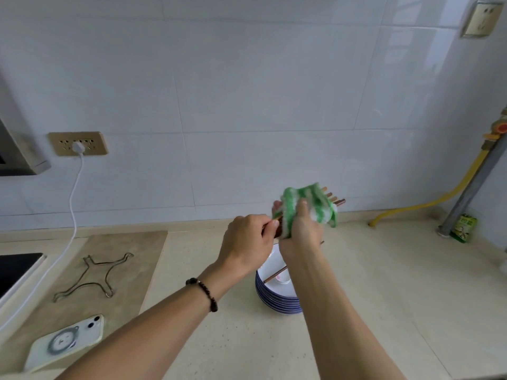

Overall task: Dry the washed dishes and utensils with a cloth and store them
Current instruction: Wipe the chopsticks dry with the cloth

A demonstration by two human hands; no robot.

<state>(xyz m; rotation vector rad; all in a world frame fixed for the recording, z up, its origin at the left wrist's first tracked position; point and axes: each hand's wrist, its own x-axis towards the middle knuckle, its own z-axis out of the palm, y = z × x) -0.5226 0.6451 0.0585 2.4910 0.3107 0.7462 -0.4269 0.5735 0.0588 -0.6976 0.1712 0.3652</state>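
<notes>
My left hand (248, 242) grips the near ends of a bundle of wooden chopsticks (333, 198), held up above the counter. Around the middle of the bundle my right hand (300, 231) grips a green and white striped cloth (310, 205), so only the far tips stick out to the right. Below my hands stands a stack of white plates with blue rims (274, 297). One more chopstick (275, 274) lies across the top plate, partly hidden by my right forearm.
A wire pot stand (93, 275) lies on a beige mat at the left, with a phone (65, 341) nearer me. A white cable (72, 215) runs from a wall socket (78, 144). A yellow hose (428, 201), a grey pipe and a green packet (465, 227) are at the right.
</notes>
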